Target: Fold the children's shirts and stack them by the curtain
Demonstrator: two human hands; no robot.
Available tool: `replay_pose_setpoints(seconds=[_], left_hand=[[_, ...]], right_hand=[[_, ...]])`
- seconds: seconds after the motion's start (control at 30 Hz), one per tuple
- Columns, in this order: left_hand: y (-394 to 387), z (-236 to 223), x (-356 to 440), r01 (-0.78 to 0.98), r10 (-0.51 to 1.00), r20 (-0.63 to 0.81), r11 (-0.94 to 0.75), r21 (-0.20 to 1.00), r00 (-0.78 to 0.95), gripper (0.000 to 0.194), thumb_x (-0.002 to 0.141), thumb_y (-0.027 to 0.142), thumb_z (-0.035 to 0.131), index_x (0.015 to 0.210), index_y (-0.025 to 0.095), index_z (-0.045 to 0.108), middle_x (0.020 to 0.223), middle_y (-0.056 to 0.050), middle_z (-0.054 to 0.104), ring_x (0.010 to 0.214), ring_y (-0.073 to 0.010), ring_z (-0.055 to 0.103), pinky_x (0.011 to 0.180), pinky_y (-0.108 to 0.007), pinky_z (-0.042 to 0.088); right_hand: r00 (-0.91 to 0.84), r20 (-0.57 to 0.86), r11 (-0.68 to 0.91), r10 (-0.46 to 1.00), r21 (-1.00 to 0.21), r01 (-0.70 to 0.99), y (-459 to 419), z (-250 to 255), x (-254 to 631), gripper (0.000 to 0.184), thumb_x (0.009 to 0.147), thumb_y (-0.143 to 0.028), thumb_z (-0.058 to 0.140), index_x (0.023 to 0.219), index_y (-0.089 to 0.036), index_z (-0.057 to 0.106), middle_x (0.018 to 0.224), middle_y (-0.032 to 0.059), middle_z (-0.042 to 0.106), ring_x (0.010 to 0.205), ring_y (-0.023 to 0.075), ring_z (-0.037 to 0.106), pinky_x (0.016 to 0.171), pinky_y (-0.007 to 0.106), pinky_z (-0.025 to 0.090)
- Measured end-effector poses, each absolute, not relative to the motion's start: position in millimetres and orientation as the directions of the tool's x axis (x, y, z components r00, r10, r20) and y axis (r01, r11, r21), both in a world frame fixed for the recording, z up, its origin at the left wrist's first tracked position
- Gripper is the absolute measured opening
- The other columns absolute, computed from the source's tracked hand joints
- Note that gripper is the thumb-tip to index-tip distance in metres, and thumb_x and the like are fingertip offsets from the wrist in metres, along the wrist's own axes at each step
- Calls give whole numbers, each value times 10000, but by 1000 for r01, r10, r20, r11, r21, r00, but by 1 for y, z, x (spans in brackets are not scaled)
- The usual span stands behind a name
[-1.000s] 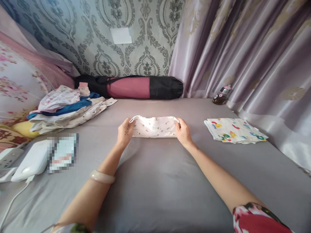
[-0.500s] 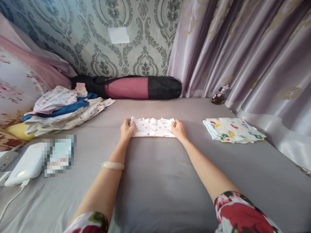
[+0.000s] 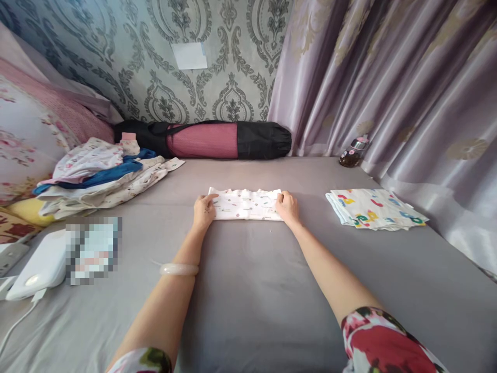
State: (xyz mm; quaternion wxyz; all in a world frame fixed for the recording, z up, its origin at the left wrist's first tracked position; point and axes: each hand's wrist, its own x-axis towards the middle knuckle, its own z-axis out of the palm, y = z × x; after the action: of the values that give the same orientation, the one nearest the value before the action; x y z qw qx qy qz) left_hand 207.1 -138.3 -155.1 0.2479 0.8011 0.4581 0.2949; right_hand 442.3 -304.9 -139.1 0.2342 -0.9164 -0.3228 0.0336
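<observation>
A white garment with small coloured prints lies folded into a flat strip on the grey bed sheet. My left hand is closed on its left end, the thumb on top and the other fingers partly hidden. At the opposite end, my right hand pinches the right edge between thumb and curled fingers. The strip's upper edge is slightly wavy. To the right of my hands is a folded cloth with colourful letters.
A heap of clothes sits at the left beside a yellow item. Nearer are a white power bank with a cable and a blurred-out object. A rolled mat in a bag lies along the wall; a bottle stands near the curtain.
My left thumb has shifted up toward the garment's upper left corner, and more of the left end shows. My right hand stays on the right edge, almost unmoved.
</observation>
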Motion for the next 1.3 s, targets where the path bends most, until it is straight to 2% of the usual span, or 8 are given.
replay_pose_setpoints(seconds=[0.27,0.5,0.63,0.7,0.8,0.93,1.1,1.3], left_hand=[[-132,-167,215,665,857,334,-516,540,393,365,865,175,431,1065,139,734,1040,-155,623,1038,-281,598,996,-440,470],[-149,-154,214,762,869,313,-490,425,384,367,907,320,480,1168,170,690,1322,-175,531,1206,-329,502,1030,-487,417],[-166,-135,220,743,815,324,-575,344,480,399,940,370,444,1261,218,626,1417,-132,514,1307,-329,428,1050,-502,385],[-176,-126,229,700,759,308,-649,296,574,408,961,366,413,1299,224,592,1423,-113,531,1340,-301,413,1083,-486,358],[-193,-120,245,639,683,226,-730,244,694,426,975,334,381,1352,217,543,1448,-92,524,1385,-279,387,1122,-478,325],[-205,-124,255,624,658,127,-748,225,743,462,989,286,318,1416,208,479,1523,-80,447,1458,-286,296,1166,-522,260],[-203,-130,253,640,662,85,-745,190,745,501,1009,315,264,1466,195,432,1548,-88,414,1484,-280,247,1196,-534,190],[-199,-131,252,650,662,13,-739,178,749,516,1018,358,258,1497,220,394,1582,-74,354,1475,-276,271,1186,-525,216]], right_hand=[[830,94,-721,550,-447,529,-301,-135,434,273,988,-252,402,1089,-142,631,1124,139,660,1020,236,624,790,292,410],[831,40,-722,555,-474,505,-302,-126,436,297,968,-232,413,1153,-125,618,1156,160,649,1062,251,623,861,308,435],[767,186,-670,614,-392,631,-299,-115,413,374,964,-216,391,1277,-92,554,1300,201,581,1195,293,549,985,387,398],[658,228,-560,718,-374,739,-294,-112,393,413,981,-219,338,1333,-109,524,1391,180,536,1278,285,487,1056,424,353],[460,199,-373,866,-357,857,-287,-112,366,478,987,-227,296,1435,-152,447,1533,118,415,1428,261,320,1163,486,213],[380,110,-322,918,-350,880,-281,-120,352,538,981,-252,287,1506,-166,369,1594,67,325,1489,257,198,1199,545,93],[370,97,-324,924,-315,892,-282,-130,355,549,984,-275,276,1515,-167,367,1602,40,302,1491,240,200,1213,519,79],[362,89,-323,928,-292,900,-281,-133,357,548,987,-284,267,1511,-168,376,1587,37,338,1476,252,232,1198,533,143]])
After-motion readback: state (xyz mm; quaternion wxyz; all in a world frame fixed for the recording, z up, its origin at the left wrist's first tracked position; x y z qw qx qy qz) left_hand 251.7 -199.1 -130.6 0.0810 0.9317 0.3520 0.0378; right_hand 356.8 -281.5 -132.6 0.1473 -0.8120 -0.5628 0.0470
